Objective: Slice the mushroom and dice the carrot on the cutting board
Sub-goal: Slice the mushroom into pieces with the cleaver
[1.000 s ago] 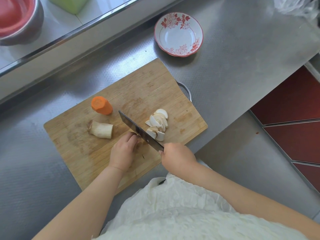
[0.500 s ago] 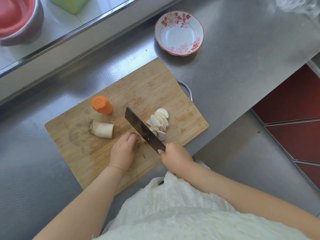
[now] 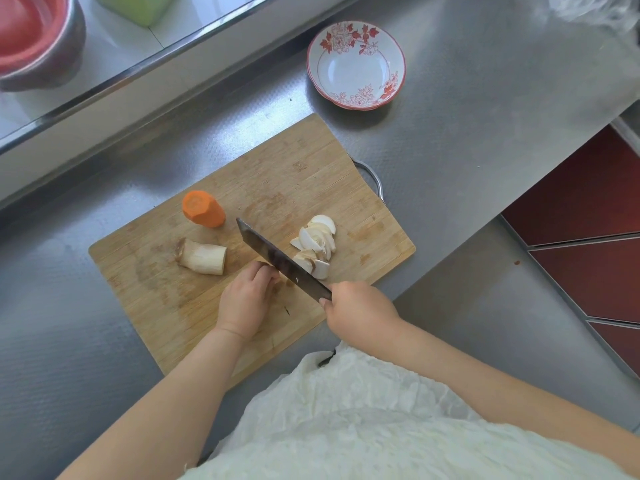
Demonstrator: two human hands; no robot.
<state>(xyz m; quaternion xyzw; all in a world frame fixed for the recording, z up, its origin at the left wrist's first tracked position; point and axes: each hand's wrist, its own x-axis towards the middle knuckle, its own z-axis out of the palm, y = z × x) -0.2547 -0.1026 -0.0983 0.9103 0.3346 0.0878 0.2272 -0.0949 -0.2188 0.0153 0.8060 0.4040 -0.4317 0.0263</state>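
Slicing mushroom near the front edge of the board, carrot waiting its turn.

The right hand (image 3: 360, 311) is wrapped round the knife (image 3: 282, 263) handle, blade angled across the board (image 3: 277, 174). The left hand (image 3: 247, 297), fingers curled under, pins a mushroom piece I can barely see beneath it, knuckles right against the blade, tucked that way, I'd guess, to guide the cut and spare the fingertips. Cut slices (image 3: 317, 245) are heaped on the blade's far side toward the right edge, out of the way. The stem (image 3: 202, 258) lies toward the left edge, and the carrot (image 3: 203, 208) stands uncut behind it. A bowl (image 3: 356, 65) waits on the counter (image 3: 467, 133) beyond the board. Against half a second ago, the blade shows less of its flat face, so it has come down into another cut; the hands have hardly shifted.
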